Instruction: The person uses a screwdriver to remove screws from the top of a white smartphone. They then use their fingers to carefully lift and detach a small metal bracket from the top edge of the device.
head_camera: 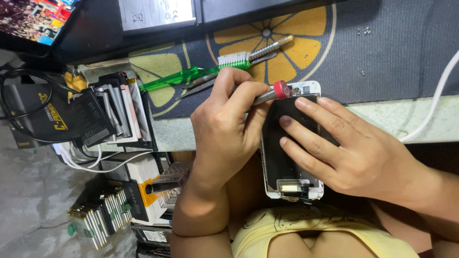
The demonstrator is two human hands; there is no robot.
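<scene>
At the front edge of the desk (382, 119), where the dark grey mat with the orange-slice print (373, 52) is ending, I am working on a white-framed phone with its dark inner panel facing up (291, 153). The phone is overhanging the desk edge toward my lap, so there is little support under its lower half. Open mat is lying to the right of it, crossed only by a white cable (437, 95) and a few tiny screws (364, 31). To the left the room is tight: a green-handled toothbrush with white bristles (201, 70) and metal tweezers (224, 74) are lying just beyond my knuckles, and a stack of flat phone parts (117, 112) is crowding the desk corner.

My left hand (229, 129) is gripping a slim metal screwdriver with a red knurled collar (273, 93), fingers curled tightly round its shaft, the tip meeting the phone's top end. My right hand (354, 153) is resting flat, its fingers (306, 126) spread and pressing down on the dark panel, grasping nothing.
</scene>
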